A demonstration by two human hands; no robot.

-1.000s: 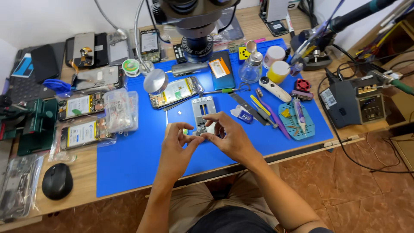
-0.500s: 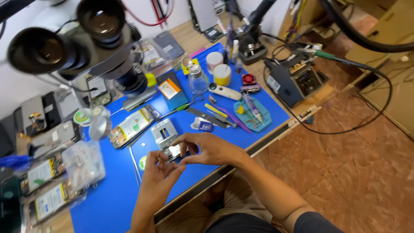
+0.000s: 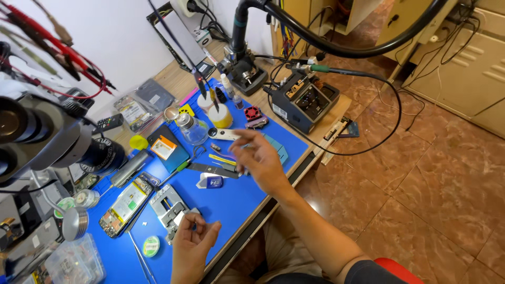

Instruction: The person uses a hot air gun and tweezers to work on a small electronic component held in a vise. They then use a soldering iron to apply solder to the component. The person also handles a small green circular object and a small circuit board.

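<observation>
The left hand (image 3: 192, 244) is nearest, low over the blue mat (image 3: 231, 205) on the desk (image 3: 173, 79). Its fingers (image 3: 197, 230) are curled together and seem to pinch a tiny dark part — too small to tell what. Just beyond it lies the metal holder (image 3: 169, 206), silver, flat, with a slot. Farther away, the right hand (image 3: 260, 160) hovers over the tools, fingers loosely spread and blurred, holding nothing I can see — near the tweezers (image 3: 213, 170) and a white tool (image 3: 223, 134).

Hands now apart: right hand (image 3: 259, 158) up over tools at mat's far end; left hand (image 3: 192, 243) alone nr metal holder (image 3: 169, 208).
</observation>
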